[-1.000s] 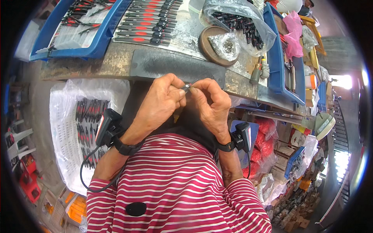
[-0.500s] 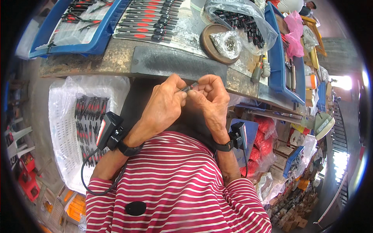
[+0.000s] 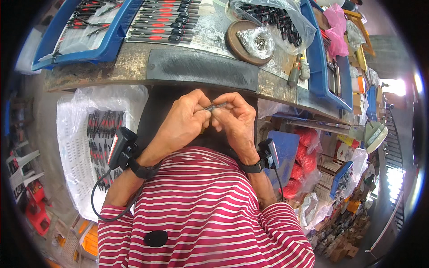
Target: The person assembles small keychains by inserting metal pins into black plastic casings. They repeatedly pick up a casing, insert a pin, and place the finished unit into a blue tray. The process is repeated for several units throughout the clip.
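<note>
My left hand (image 3: 184, 118) and my right hand (image 3: 235, 119) meet in front of my body, just short of the bench edge. Between their pinched fingertips is a small dark, slim part (image 3: 214, 107), one end in each hand. Fingers cover most of it, so its exact kind does not show. On the bench above lies a row of long black-and-red handled tools (image 3: 163, 31). An open clear bag (image 3: 290, 31) of short black pieces lies to the right. Beside it, a round wooden dish (image 3: 232, 41) carries a clear bag of tiny metal parts (image 3: 258, 43).
A dark pad (image 3: 201, 69) covers the bench's front edge. Blue trays (image 3: 105, 53) stand at both ends of the bench. Below left is a white plastic-lined basket (image 3: 73, 143) of black-and-red tools. Red bagged goods (image 3: 306, 143) sit below right, near a screwdriver (image 3: 293, 76) on the bench.
Both hands have drawn slightly down, away from the bench edge. The small dark part now lies flatter between the fingertips, and the right fingers have closed in nearer the left ones.
</note>
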Motion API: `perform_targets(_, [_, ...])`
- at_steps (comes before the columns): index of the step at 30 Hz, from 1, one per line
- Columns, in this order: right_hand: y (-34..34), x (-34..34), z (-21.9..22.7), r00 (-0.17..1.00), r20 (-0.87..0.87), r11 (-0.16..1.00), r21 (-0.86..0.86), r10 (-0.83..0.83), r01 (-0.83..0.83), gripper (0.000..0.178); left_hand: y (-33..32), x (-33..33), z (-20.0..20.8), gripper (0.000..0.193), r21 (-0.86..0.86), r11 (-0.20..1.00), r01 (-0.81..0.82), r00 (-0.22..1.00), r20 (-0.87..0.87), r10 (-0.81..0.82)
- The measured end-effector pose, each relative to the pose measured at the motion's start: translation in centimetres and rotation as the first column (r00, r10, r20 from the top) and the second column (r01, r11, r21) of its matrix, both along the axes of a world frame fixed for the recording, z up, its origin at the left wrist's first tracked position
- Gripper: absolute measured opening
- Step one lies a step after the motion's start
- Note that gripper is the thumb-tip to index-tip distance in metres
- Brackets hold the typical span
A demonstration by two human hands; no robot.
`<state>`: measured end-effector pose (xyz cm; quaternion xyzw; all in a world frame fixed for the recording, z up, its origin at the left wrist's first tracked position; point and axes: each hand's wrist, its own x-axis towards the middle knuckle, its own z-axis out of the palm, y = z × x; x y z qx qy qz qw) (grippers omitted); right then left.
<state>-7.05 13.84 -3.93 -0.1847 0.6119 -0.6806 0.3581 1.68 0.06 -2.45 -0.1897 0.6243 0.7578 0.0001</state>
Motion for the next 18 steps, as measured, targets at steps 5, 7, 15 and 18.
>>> perform_targets(5, [0.5, -0.9, 0.1, 0.981, 0.16, 0.987, -0.135, 0.109, -0.087, 0.021, -1.5, 0.5, 0.2, 0.009, 0.366, 0.928, 0.065, 0.997, 0.02, -0.078])
perform_targets(7, [0.6, -1.0, 0.3, 0.979, 0.155, 0.982, -0.155, 0.131, -0.107, 0.022, -1.7, 0.6, 0.3, 0.012, 0.436, 0.895, 0.094, 0.995, -0.015, -0.097])
perform_targets(15, [0.1, -1.3, 1.1, 0.987, 0.049, 0.985, -0.09, 0.15, -0.145, 0.021, -2.3, 0.6, 0.6, 0.024, 0.45, 0.884, 0.129, 0.991, -0.016, -0.136])
perform_targets(18, [-0.2, -1.4, 1.3, 0.987, 0.024, 0.984, -0.077, 0.16, -0.157, 0.02, -2.3, 0.7, 0.8, 0.021, 0.463, 0.881, 0.103, 0.994, -0.009, -0.112])
